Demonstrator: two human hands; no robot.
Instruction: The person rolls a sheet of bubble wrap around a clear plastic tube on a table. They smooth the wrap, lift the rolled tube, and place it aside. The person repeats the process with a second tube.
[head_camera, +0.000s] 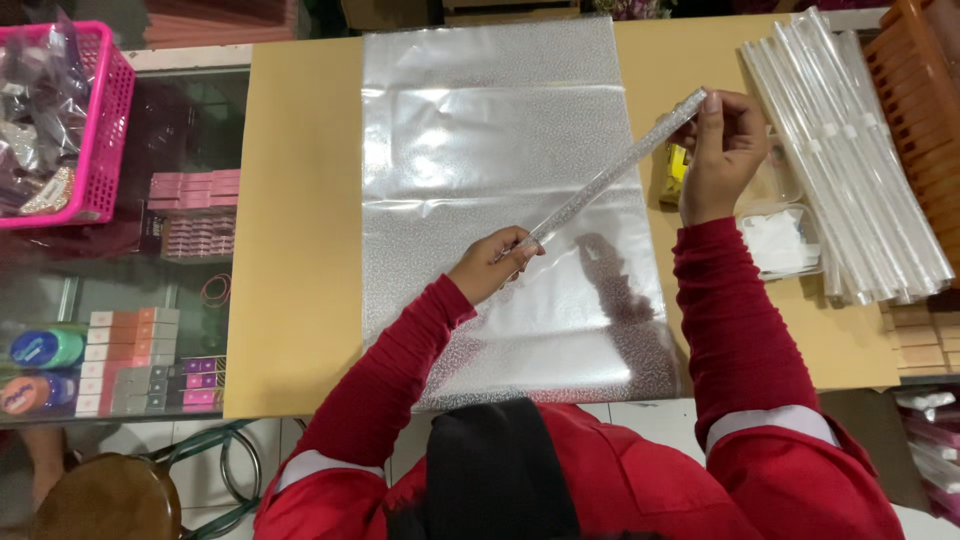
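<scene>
The left hand (490, 265) and right hand (722, 150) have their fingers pinched on the two ends of a thin rolled clear tube (610, 170), held over the shiny sheet (480, 120) in the middle of the tabletop (300, 250); rolling looks done; setting it by the finished rolls (850, 150) at the right edge calls for a tight hold.

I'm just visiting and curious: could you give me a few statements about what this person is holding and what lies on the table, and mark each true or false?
1. Both hands hold one thin rolled strip of clear textured plastic. True: the left hand grips its lower end, the right hand its upper end.
2. A large sheet of clear textured plastic lies flat on the tan table. True.
3. The pink plastic basket stands to the right of the sheet. False: it is at the far left.
4. The pile of rolled clear strips lies left of the sheet. False: it lies to the right.
</scene>
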